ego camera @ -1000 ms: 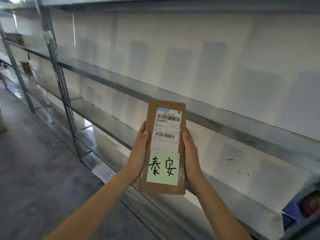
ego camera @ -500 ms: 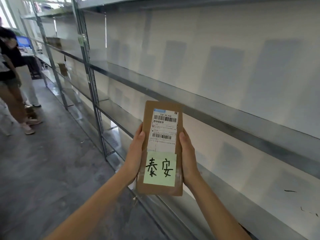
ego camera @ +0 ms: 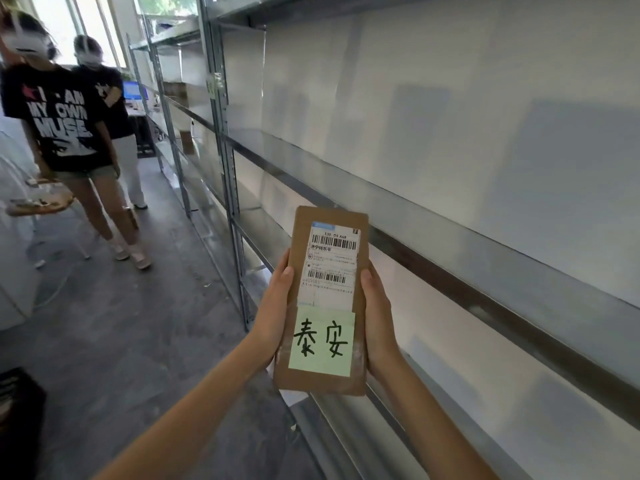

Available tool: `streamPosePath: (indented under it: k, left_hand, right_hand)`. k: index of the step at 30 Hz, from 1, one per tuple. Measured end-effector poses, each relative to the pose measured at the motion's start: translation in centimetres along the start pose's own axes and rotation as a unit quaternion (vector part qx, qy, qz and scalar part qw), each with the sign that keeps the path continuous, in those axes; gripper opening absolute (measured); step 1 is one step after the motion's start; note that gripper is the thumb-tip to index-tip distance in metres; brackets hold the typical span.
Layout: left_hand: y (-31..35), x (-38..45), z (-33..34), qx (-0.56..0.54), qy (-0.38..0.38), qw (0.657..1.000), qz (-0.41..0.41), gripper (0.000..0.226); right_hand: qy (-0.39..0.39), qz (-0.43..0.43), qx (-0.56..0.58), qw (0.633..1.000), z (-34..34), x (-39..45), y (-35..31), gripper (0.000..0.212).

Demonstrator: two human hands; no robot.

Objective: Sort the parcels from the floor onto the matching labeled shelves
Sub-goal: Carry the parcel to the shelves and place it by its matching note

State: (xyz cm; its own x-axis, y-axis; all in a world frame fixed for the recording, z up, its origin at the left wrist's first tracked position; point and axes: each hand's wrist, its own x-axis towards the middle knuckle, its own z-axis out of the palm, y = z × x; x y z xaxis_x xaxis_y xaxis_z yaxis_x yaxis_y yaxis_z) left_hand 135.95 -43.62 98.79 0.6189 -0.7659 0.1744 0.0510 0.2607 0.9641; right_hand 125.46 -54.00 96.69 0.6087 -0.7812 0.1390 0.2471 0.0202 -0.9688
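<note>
I hold a flat brown cardboard parcel (ego camera: 360,306) upright in front of me with both hands. It carries a white barcode label on its upper half and a pale green sticky note (ego camera: 322,342) with two handwritten characters on its lower half. My left hand (ego camera: 275,306) grips its left edge and my right hand (ego camera: 377,317) grips its right edge. Behind the parcel runs a grey metal shelf (ego camera: 485,282) of a long rack, with bare boards above and below it.
Two people (ego camera: 65,126) stand in the aisle at the left, close to the rack. A steel upright (ego camera: 225,161) divides the rack bays, with a small label (ego camera: 214,85) on it. A dark crate (ego camera: 17,410) sits at the lower left. Brown boxes (ego camera: 187,140) rest on far shelves.
My view has swung left along the rack, bringing the two people and the far bays into sight. The parcel stays held in both hands in the same upright pose.
</note>
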Motion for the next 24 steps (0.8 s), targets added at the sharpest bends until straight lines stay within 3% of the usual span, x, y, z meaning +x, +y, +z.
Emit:
streamPosePath:
  k: [13, 24]
  left_hand:
    - [-1.4, 9.3, -7.8, 0.012, 0.044, 0.999, 0.013, 0.039]
    - [-0.2, 19.7, -19.4, 0.021, 0.029, 0.999, -0.006, 0.042]
  right_hand:
    - [-0.054, 0.020, -0.021, 0.998, 7.1, 10.1, 3.3, 0.054]
    - [-0.021, 0.018, -0.018, 0.999, 18.4, 19.8, 6.9, 0.044]
